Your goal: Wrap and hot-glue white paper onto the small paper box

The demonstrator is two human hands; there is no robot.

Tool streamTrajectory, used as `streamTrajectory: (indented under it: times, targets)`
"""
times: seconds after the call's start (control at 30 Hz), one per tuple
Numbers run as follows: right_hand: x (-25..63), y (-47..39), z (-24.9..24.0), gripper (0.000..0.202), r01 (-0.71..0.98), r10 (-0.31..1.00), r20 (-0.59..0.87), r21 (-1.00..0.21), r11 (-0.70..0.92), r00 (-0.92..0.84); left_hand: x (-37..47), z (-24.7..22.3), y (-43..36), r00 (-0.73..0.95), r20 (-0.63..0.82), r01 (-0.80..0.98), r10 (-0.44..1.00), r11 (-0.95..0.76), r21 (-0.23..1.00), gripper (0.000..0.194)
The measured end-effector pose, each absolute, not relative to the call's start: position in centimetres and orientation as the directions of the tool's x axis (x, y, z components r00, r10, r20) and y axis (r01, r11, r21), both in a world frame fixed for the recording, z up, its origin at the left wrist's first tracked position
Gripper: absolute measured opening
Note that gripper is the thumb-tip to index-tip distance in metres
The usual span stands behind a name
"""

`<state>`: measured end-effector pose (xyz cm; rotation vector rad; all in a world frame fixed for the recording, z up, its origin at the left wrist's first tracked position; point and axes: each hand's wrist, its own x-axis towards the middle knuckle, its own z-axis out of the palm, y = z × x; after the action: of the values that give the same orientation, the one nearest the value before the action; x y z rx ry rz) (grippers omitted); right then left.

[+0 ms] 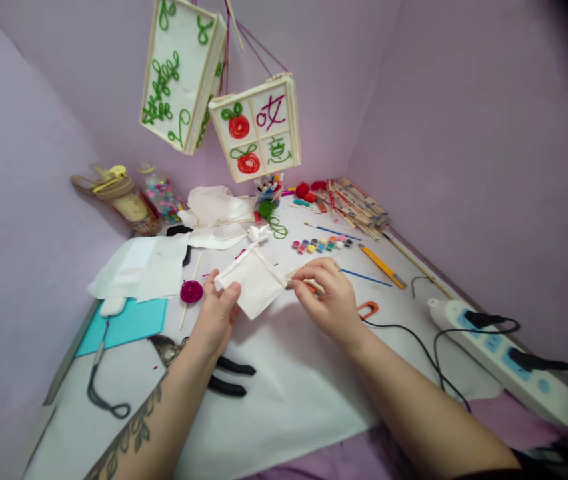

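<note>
My left hand (217,313) pinches the near corner of a white paper panel (254,280) glued to thin wooden sticks, holding it just above the table. My right hand (327,293) grips the panel's right edge together with a small stick-like tool (309,285). A magenta yarn coil (191,291) on a stick lies just left of my left hand. Two finished lantern panels hang overhead, one with green swirls (179,70), one with red fruit shapes and characters (259,130).
Black-handled pliers (224,373) lie near my left forearm. A paint pot strip (321,245), brushes, an orange utility knife (381,267), stick bundles (359,203), a marker cup (268,190), white paper sheets (139,267), a teal mat (124,323) and a power strip (504,360) surround the white work sheet.
</note>
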<state>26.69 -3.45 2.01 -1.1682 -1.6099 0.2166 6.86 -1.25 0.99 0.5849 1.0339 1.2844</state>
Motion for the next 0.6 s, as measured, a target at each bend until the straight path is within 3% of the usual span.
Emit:
streamTrajectory:
  times: [0.6]
  targets:
    - [26.5, -3.8, 1.92, 0.012, 0.628, 0.663, 0.742, -0.47, 0.621, -0.1, 6.91, 0.7, -1.0, -0.063, -0.315, -0.498, 0.947, 0.244, 0.832, 0.069]
